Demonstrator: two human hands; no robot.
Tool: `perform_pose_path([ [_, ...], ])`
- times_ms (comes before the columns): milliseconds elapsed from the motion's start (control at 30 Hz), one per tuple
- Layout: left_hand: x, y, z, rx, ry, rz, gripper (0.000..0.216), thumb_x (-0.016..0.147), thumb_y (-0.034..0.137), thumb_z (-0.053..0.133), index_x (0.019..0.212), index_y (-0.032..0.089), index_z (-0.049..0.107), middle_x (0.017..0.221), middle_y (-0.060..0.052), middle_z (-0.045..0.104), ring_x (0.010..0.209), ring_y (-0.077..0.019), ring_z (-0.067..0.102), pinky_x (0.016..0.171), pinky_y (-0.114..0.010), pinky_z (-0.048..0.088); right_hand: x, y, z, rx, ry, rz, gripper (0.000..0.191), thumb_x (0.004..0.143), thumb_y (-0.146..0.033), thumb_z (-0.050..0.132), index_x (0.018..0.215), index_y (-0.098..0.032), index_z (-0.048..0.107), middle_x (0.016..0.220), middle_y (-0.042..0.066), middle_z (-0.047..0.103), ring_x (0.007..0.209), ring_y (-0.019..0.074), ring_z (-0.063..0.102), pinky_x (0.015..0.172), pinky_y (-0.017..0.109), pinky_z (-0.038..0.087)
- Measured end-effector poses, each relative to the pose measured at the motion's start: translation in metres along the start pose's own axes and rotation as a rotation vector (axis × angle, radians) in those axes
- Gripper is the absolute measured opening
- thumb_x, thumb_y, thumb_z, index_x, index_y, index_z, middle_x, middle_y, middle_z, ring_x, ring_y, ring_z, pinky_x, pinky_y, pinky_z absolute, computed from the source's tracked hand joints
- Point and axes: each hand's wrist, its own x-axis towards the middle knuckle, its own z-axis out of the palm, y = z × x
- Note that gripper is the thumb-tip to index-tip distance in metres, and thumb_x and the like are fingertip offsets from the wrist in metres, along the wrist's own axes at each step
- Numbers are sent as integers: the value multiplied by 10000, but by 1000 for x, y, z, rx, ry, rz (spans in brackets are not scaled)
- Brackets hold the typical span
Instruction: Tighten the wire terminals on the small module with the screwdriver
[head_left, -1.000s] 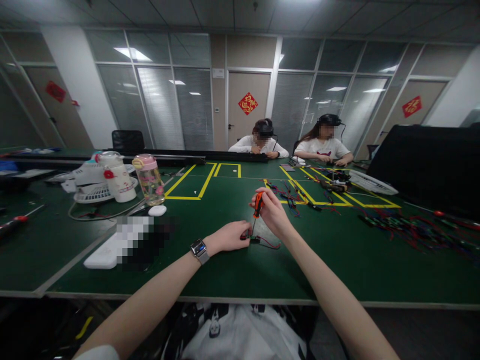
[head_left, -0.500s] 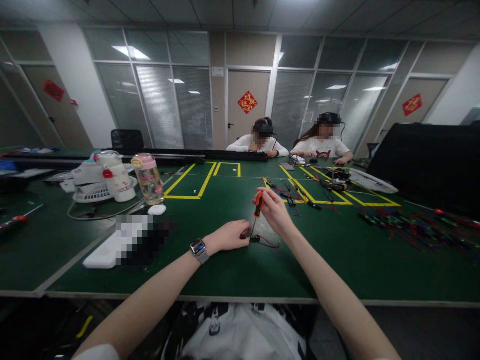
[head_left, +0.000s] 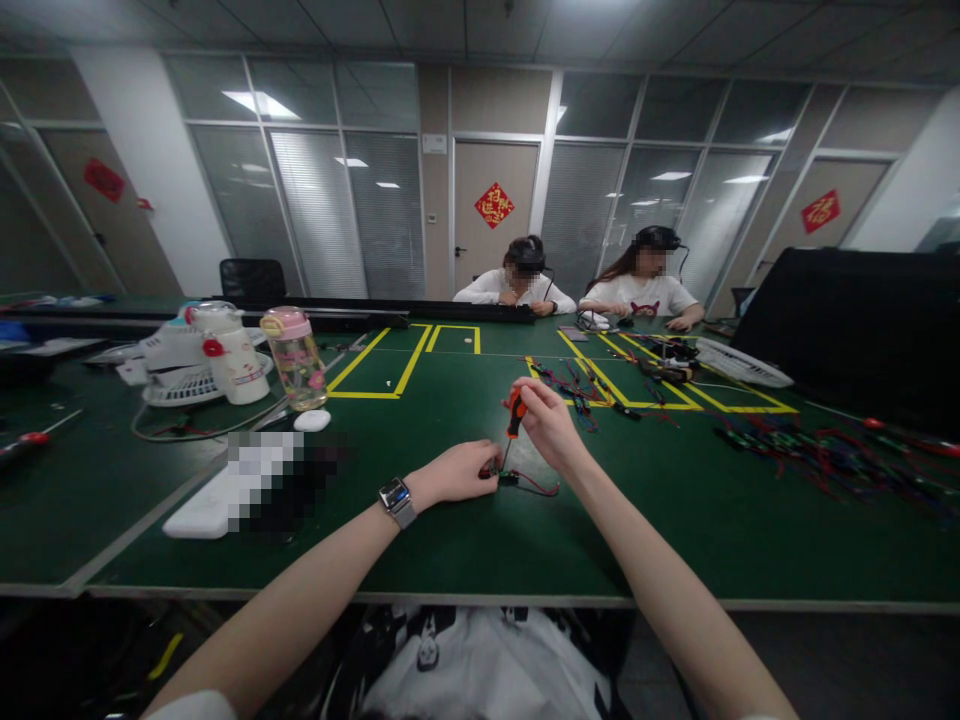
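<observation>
My right hand [head_left: 550, 420] is closed around the orange and black handle of a screwdriver [head_left: 516, 412]. The shaft points down, and its tip meets a small green circuit board [head_left: 508, 477] on the table. Red and dark wires [head_left: 541, 488] trail from the board toward the right. My left hand [head_left: 469, 470], with a watch [head_left: 396, 497] on its wrist, rests on the table and pinches the board's left end. Its fingertips partly cover the board, and the exact contact of the screwdriver tip is too small to make out.
Bundles of wired boards [head_left: 574, 385] lie beyond my right hand, and a larger heap [head_left: 825, 460] sits to the right. A pink-lidded bottle [head_left: 298, 365], a white bottle [head_left: 238, 365] and a white box-like item [head_left: 202, 510] stand at left. Two people sit across the green table [head_left: 450, 560].
The screwdriver handle has shifted very slightly left and down, and my right fingers have moved a little around it. My left hand and the circuit board stay in place.
</observation>
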Motion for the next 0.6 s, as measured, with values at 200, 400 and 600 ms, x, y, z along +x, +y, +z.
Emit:
perform_pose_path([
  [200,1,-2,1,-5,7,8,93,826,236,553,908,194,544,850,-11,566,742,-162,538,644,-259,389,-3,-4,3,34,-77,42,272,733,-450,769,895,-243,697,801,2,685,705,134,624,756,296,525],
  [400,0,-3,2,-27,25,26,88,816,235,553,894,199,533,828,-1,548,733,-155,523,632,-250,374,-1,-2,3,33,-45,2,250,761,-455,745,874,-240,685,777,-7,672,696,126,611,717,274,513],
  [600,-1,-2,1,-50,27,29,94,809,243,550,890,199,530,848,-8,551,738,-158,524,636,-249,378,-1,0,1,-8,3,-29,237,694,-393,807,838,-247,689,791,-25,624,711,125,574,748,295,515],
])
